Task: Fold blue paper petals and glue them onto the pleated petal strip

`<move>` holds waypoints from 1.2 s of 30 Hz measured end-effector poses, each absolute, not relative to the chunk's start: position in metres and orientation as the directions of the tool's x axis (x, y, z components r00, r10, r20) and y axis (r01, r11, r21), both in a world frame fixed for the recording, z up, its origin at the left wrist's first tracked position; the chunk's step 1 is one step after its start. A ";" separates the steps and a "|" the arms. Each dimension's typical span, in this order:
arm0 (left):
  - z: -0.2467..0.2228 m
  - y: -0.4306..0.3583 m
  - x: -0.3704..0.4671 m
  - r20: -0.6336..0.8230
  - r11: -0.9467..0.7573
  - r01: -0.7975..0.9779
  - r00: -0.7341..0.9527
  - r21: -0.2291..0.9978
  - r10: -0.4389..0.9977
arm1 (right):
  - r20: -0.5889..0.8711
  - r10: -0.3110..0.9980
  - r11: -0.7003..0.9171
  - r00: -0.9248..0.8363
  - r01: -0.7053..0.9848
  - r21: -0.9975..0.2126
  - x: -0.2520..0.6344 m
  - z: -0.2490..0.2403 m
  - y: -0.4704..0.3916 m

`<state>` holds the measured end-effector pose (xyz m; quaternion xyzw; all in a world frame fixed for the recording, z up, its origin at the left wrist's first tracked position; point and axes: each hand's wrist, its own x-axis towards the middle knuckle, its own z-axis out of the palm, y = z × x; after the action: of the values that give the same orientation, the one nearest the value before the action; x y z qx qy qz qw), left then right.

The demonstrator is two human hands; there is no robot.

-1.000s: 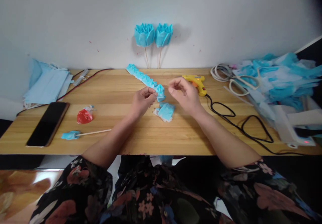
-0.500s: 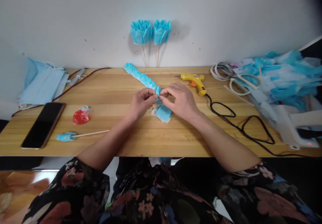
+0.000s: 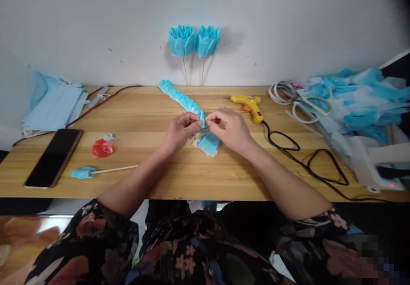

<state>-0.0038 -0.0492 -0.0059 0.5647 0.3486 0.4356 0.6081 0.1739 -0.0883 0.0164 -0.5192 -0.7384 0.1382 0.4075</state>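
Pinches the near end of a long, pleated, light-blue fabric strip [image 3: 182, 100] between thumb and finger of the left hand [image 3: 199, 120]. Closes the fingertips of the right hand [image 3: 207, 121] narrowly on the right edge of the same end, with the exact grip partly hidden. Lets the rest of the strip run slantwise across the pale wooden table [image 3: 112, 124], away from the body and leftward, toward the white wall [image 3: 96, 24].

Has a folded blue-and-white piece of fabric [image 3: 209, 143] lying just on the body side of the pinched end, close to the right hand. Faces two blue fabric flowers [image 3: 194, 41] on thin wooden stems, leaning side by side against the wall.

Has on the right a yellow glue gun [image 3: 250, 102] with an orange trigger, lying beyond the right hand, with a looped black cord [image 3: 288, 149]. Farther right, has a coiled white cable [image 3: 275, 96], white-handled scissors [image 3: 329, 105], a heap of blue and white fabric pieces [image 3: 355, 92] and a white plastic device [image 3: 367, 167] with a red light.

Has on the left a stack of light-blue face masks [image 3: 57, 105], a black smartphone [image 3: 54, 159], a crumpled red piece [image 3: 103, 147], and a blue fabric bud [image 3: 83, 173] on a thin wooden stick, lying near the left forearm.
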 end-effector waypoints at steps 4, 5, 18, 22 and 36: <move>-0.007 -0.049 -0.003 0.040 0.037 -0.189 0.388 0.981 0.921 | 0.381 0.919 0.366 -0.097 0.567 -0.738 0.174 0.019 -0.089; -0.007 -0.048 -0.003 0.032 0.053 -0.202 0.396 0.978 0.918 | 0.358 0.930 0.347 -0.088 0.535 -0.770 0.174 0.019 -0.089; -0.003 -0.049 -0.003 0.006 0.098 -0.237 0.405 0.967 0.914 | 0.377 0.925 0.338 -0.042 0.542 -0.769 0.175 0.028 -0.091; -0.003 -0.047 -0.005 -0.003 0.095 -0.231 0.369 0.968 0.929 | 0.413 0.911 0.353 0.011 0.500 -0.791 0.183 0.028 -0.087; 0.007 -0.046 -0.009 -0.018 0.100 -0.284 0.277 0.954 0.961 | 0.214 0.960 0.163 0.182 0.261 -0.951 0.219 0.015 -0.063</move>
<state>-0.0089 -0.0464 0.0067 0.4683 0.3615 0.4805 0.6474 0.2189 -0.0627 0.0149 -0.5568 -0.5481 0.3294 0.5302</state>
